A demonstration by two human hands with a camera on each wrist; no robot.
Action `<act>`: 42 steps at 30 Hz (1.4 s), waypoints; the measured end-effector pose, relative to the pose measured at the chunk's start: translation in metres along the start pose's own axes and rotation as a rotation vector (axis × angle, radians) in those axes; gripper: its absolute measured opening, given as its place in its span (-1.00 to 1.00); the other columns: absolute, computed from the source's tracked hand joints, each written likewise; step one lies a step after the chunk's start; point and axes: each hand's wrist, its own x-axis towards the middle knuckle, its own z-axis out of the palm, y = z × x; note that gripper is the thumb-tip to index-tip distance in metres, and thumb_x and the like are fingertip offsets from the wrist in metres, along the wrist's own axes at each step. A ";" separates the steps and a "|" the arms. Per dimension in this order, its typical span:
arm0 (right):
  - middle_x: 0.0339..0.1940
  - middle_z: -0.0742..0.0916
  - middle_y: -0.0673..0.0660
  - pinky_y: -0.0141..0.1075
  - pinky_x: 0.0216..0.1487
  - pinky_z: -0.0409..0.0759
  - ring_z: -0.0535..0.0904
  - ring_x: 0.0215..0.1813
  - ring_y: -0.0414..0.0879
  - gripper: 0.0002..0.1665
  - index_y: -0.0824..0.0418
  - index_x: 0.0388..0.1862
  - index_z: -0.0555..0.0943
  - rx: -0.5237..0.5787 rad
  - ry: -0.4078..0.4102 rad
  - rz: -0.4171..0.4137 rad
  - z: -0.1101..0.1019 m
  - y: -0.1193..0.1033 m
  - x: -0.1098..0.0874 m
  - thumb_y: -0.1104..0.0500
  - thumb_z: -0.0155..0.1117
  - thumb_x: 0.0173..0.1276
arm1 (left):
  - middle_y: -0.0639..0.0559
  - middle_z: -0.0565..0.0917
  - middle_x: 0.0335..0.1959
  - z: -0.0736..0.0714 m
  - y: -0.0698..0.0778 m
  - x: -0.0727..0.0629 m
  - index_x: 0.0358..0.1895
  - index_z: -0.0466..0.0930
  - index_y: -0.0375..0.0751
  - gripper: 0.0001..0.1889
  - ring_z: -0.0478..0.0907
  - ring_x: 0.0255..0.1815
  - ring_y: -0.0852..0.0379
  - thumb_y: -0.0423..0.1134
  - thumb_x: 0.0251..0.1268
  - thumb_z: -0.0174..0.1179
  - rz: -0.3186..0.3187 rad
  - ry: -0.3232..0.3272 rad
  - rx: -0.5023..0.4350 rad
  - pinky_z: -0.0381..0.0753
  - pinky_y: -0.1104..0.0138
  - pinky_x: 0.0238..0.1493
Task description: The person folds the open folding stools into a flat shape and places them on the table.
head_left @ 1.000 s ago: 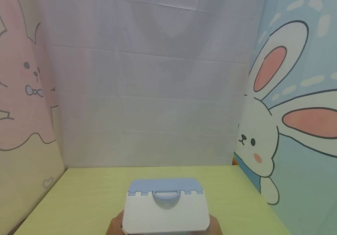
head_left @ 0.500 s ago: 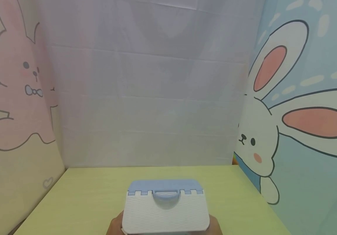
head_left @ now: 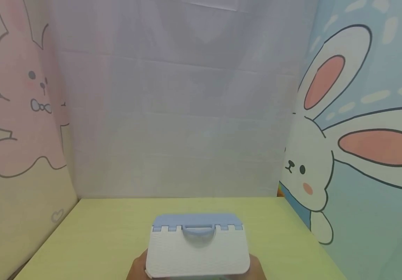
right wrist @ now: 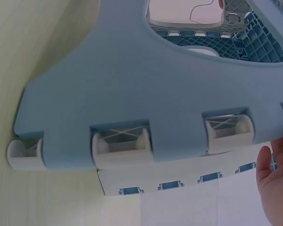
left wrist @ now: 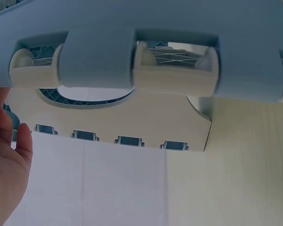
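Note:
A folding step stool (head_left: pixel 198 254) of white and light blue plastic stands in the middle of the head view, near the bottom edge. Along its top runs a blue hinged strip with a blue carry handle (head_left: pixel 198 230). My left hand (head_left: pixel 138 266) holds its left side and my right hand (head_left: pixel 256 267) its right side; most fingers are hidden behind it. The left wrist view shows the blue panel (left wrist: pixel 179 19) and white hinge knuckles close up, with curled fingers at the left edge. Ribbed undersides show through an oval opening in the right wrist view's blue panel (right wrist: pixel 122 89).
The stool is over a pale yellow-green tabletop (head_left: pixel 110 229). A white sheet (head_left: pixel 180 116) hangs at the back. Side panels carry a pink rabbit (head_left: pixel 26 97) on the left and a white rabbit (head_left: pixel 313 155) on the right.
The stool's handle appears slightly flatter and higher than before, as if the stool has tilted a little. Both hands keep their places at its sides. The head view has shifted very slightly.

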 end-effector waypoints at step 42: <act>0.05 0.68 -0.06 -0.36 0.05 0.51 0.58 0.07 -0.22 -0.52 0.03 0.11 0.52 0.100 -0.172 -0.368 -0.017 0.025 0.015 0.02 0.38 0.22 | 0.00 0.67 -0.03 -0.013 -0.007 0.010 0.16 0.44 -0.22 -0.50 0.58 -0.10 0.09 -0.31 0.11 0.34 0.059 -0.292 -0.201 0.51 0.31 -0.05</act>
